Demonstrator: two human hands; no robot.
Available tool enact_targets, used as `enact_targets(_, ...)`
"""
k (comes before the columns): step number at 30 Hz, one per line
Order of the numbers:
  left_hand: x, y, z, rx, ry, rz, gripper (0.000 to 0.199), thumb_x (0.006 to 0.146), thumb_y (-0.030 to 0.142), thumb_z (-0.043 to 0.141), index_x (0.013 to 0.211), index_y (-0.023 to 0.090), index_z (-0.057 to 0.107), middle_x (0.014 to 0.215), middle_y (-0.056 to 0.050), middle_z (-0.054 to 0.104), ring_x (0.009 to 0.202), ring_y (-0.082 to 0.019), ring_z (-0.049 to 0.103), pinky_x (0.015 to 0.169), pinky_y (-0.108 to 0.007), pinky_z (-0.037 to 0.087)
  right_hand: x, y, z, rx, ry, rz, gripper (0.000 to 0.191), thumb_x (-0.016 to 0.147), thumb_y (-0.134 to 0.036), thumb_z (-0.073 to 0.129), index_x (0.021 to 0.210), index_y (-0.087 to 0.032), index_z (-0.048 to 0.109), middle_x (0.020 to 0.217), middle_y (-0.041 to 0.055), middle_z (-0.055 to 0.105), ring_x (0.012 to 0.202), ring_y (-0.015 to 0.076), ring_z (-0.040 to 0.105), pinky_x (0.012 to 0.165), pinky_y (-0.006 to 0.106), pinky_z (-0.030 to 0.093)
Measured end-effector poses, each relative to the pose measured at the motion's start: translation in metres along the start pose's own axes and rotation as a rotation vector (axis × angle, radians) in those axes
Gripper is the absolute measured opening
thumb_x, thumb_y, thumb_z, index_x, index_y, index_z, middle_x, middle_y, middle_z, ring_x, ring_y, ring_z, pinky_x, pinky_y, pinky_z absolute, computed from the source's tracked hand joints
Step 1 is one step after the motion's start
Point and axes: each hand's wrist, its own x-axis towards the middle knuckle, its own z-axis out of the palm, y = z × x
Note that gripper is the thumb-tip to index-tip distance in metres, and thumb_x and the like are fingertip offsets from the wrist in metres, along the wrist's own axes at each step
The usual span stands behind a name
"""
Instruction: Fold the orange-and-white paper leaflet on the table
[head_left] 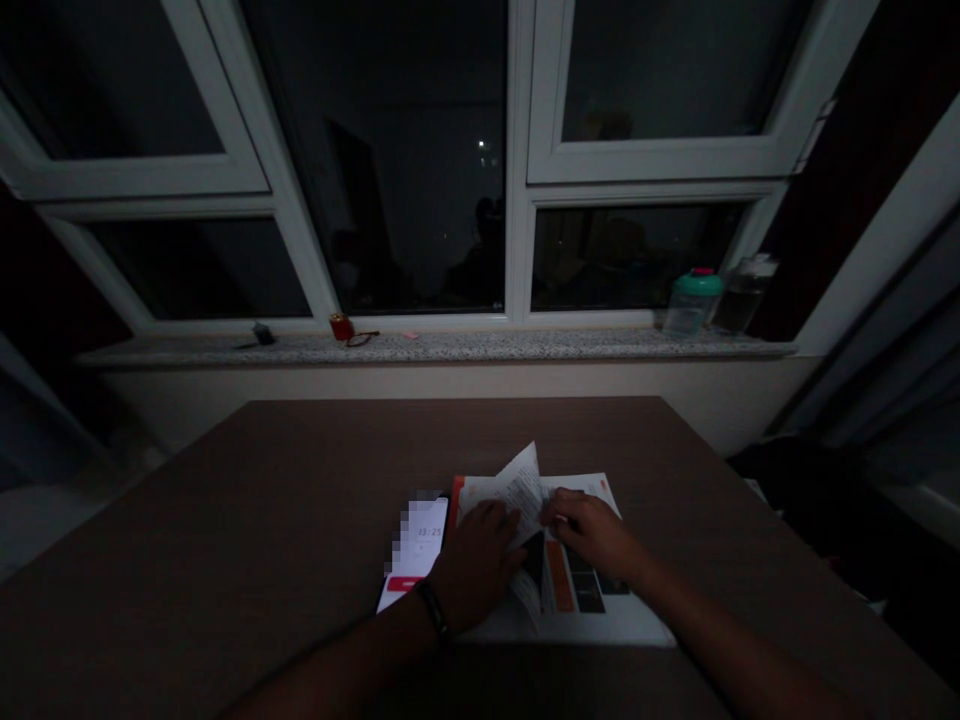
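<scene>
An open magazine (607,620) with printed text and pictures lies on the brown table. One of its pages (521,480) is lifted and bent near the middle. My left hand (480,560), with a dark band on the wrist, rests over the left side and that raised page; its fingers are partly spread. At the page's right edge is my right hand (589,525), its fingers bent together; whether they pinch the paper is too dark to tell. A lit phone (424,535) lies just left of the magazine, partly behind my left wrist.
The brown table (337,450) reaches to the wall below the window. On the stone sill (465,345) stand a green-lidded shaker (694,300), a clear bottle (742,295), a red jar (341,326) and a small dark item (262,333).
</scene>
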Motion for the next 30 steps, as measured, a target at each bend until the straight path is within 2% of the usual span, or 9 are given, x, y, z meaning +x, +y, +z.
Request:
enact_targets(5,0.002,0.001,-0.001,0.005,-0.036,-0.004,0.039,0.096,0.030,0.056,0.132,0.018,0.050,0.126,-0.010,0.055,0.116,-0.027,0.047,0.099,-0.042,0.041,0.000,-0.004,-0.003,0.038,-0.058,-0.007,0.024,0.076,-0.005,0.051,0.080,-0.021,0.069,0.080,0.0007,0.065,0.078,0.0159,0.062,0.071,0.024,0.042)
enact_targets(11,0.004,0.002,-0.005,-0.028,-0.039,-0.022,0.037,0.096,0.029,0.055,0.131,0.019,0.050,0.124,-0.008,0.056,0.115,-0.026,0.047,0.098,-0.040,0.042,-0.004,-0.011,-0.005,0.133,-0.175,-0.081,0.027,0.069,-0.003,0.051,0.073,-0.021,0.071,0.076,-0.0007,0.066,0.074,0.0158,0.063,0.069,0.024,0.043)
enact_targets(14,0.003,0.001,-0.004,-0.044,-0.035,-0.030,0.038,0.096,0.029,0.054,0.132,0.020,0.049,0.126,-0.008,0.055,0.117,-0.026,0.046,0.098,-0.041,0.042,-0.004,-0.012,-0.004,0.158,-0.189,-0.080,0.028,0.068,-0.003,0.051,0.073,-0.021,0.071,0.075,-0.0006,0.066,0.074,0.0162,0.063,0.068,0.024,0.043)
enact_targets(17,0.001,0.000,0.000,-0.050,-0.016,-0.043,0.039,0.096,0.030,0.054,0.133,0.020,0.048,0.128,-0.009,0.054,0.119,-0.026,0.045,0.100,-0.042,0.041,-0.004,-0.012,-0.002,0.145,-0.139,-0.026,0.029,0.069,-0.003,0.050,0.078,-0.022,0.071,0.079,-0.0001,0.067,0.078,0.0171,0.063,0.071,0.025,0.043)
enact_targets(21,-0.001,0.000,0.006,-0.024,-0.022,-0.036,0.041,0.097,0.033,0.052,0.137,0.022,0.047,0.132,-0.009,0.052,0.123,-0.028,0.043,0.103,-0.045,0.039,-0.002,-0.007,0.001,0.147,-0.002,0.109,0.039,0.078,-0.011,0.053,0.114,-0.023,0.062,0.081,-0.0004,0.064,0.074,0.0169,0.060,0.067,0.025,0.043)
enact_targets(23,-0.001,0.000,0.007,-0.005,-0.028,-0.033,0.044,0.097,0.034,0.053,0.139,0.023,0.045,0.135,-0.009,0.050,0.127,-0.029,0.040,0.105,-0.047,0.036,-0.001,-0.004,0.004,0.182,0.047,0.172,0.040,0.082,-0.017,0.055,0.122,-0.023,0.055,0.079,-0.0013,0.062,0.069,0.0162,0.058,0.062,0.024,0.042)
enact_targets(30,0.000,0.002,0.003,-0.001,-0.043,-0.017,0.046,0.096,0.033,0.056,0.139,0.023,0.044,0.134,-0.008,0.051,0.126,-0.028,0.040,0.106,-0.046,0.036,0.005,-0.002,0.007,0.214,0.129,0.204,0.025,0.082,-0.023,0.060,0.107,-0.020,0.058,0.087,0.0016,0.065,0.077,0.0183,0.060,0.069,0.027,0.045)
